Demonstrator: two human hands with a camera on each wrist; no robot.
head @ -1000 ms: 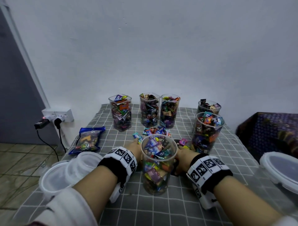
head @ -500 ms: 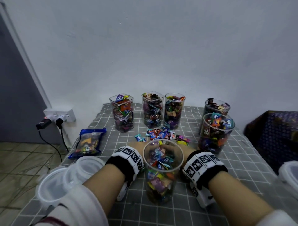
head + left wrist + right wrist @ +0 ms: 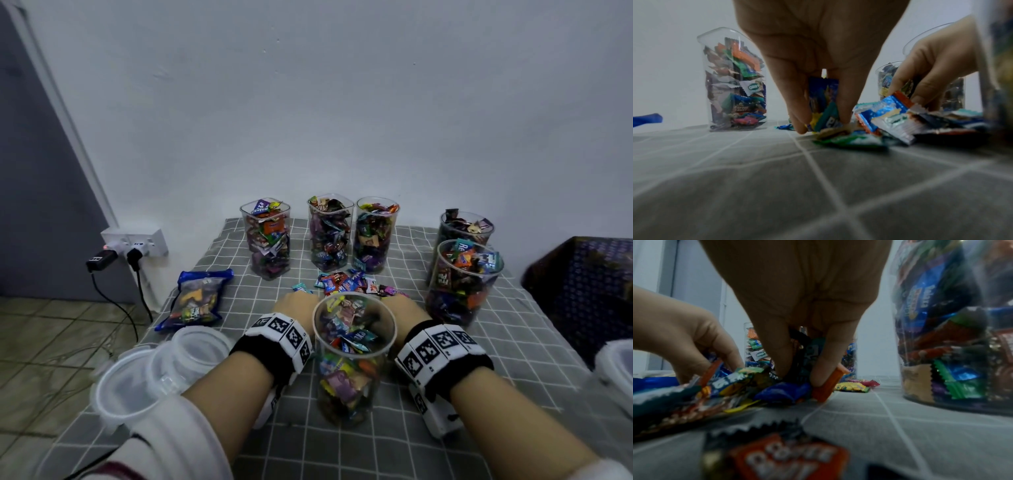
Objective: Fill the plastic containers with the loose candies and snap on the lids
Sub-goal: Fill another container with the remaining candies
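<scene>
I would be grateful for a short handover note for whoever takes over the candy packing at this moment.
Left hand: pinching wrappers from the loose candies.
Right hand: fingers curled round more candies in the same pile.
Near container, between the wrists: partly filled, no lid.
Five other containers behind: full to the rim, none lidded.
Lids: at the table's near left edge.
Left: drop in both handfuls, clear the pile, snap on all lids.

Left hand reaching down, fingers pinching a few wrapped candies, more loose candies piled on the grey checked cloth, right hand gripping some too, tall clear tub full of sweets behind
</scene>
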